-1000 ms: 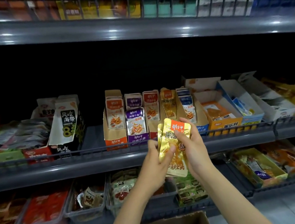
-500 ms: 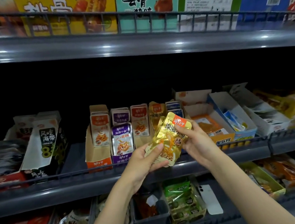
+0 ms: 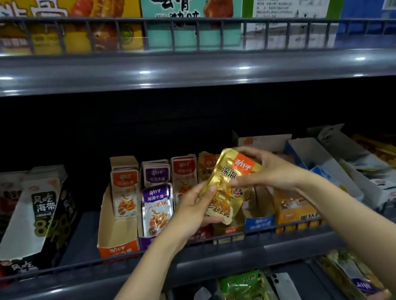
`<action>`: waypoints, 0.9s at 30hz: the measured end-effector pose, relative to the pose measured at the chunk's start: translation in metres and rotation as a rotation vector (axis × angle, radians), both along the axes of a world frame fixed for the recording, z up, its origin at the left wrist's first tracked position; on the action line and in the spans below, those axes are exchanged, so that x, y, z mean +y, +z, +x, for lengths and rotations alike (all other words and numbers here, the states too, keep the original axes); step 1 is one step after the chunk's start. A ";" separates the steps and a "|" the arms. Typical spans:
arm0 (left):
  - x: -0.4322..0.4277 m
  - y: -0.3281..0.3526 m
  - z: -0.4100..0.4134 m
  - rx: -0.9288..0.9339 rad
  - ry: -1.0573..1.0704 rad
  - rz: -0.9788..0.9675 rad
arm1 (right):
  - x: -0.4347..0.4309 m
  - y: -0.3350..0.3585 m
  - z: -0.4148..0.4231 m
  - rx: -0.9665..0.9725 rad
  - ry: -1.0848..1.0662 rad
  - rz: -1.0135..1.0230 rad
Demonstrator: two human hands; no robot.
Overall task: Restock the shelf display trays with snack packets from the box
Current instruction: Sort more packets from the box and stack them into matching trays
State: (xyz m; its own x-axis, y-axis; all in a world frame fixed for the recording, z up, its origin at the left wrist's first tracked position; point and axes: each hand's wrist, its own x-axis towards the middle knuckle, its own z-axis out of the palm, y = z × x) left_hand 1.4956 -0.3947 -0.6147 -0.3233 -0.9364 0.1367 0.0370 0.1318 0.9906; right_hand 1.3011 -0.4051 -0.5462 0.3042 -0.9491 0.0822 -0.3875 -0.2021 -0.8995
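Observation:
Both hands hold a small stack of gold snack packets (image 3: 232, 183) with an orange label, tilted, just in front of the middle shelf. My left hand (image 3: 190, 214) grips the lower left edge. My right hand (image 3: 268, 170) pinches the top right part. Right behind the stack stands the gold display tray (image 3: 224, 230) with a few gold packets at its back. Beside it are the orange tray (image 3: 117, 237), the purple tray (image 3: 156, 206) and the blue tray (image 3: 259, 221). The supply box is out of view.
A wire rail (image 3: 81, 265) runs along the middle shelf's front edge. Black-and-white seaweed cartons (image 3: 38, 213) stand at the left, open white and blue boxes (image 3: 331, 166) at the right. Large cartons (image 3: 194, 5) fill the top shelf. Bins with packets (image 3: 245, 295) sit on the lower shelf.
Both hands have lifted the gold packets up and toward the gold tray on the middle shelf, tilting them rightward. My view has risen, and the cardboard box has left the frame.

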 end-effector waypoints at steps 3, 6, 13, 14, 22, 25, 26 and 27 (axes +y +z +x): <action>-0.021 0.002 -0.002 -0.046 0.057 -0.042 | -0.021 0.001 -0.001 -0.029 -0.049 -0.046; -0.036 0.003 -0.001 -0.126 0.131 -0.134 | -0.040 -0.005 -0.007 0.000 -0.058 -0.110; -0.067 -0.023 -0.004 -0.336 0.224 -0.035 | -0.083 -0.008 -0.020 0.197 -0.084 -0.149; -0.068 -0.026 -0.006 -0.362 0.202 -0.019 | -0.090 -0.008 -0.018 0.231 -0.071 -0.146; -0.073 -0.043 -0.009 -0.432 0.148 -0.111 | -0.125 -0.026 0.015 0.571 0.063 -0.209; -0.074 -0.046 -0.009 -0.408 0.143 -0.110 | -0.123 -0.038 0.024 0.752 0.066 -0.215; -0.075 -0.047 -0.009 -0.404 0.142 -0.111 | -0.123 -0.043 0.025 0.796 0.045 -0.273; -0.076 -0.048 -0.009 -0.399 0.142 -0.112 | -0.124 -0.046 0.025 0.838 0.028 -0.358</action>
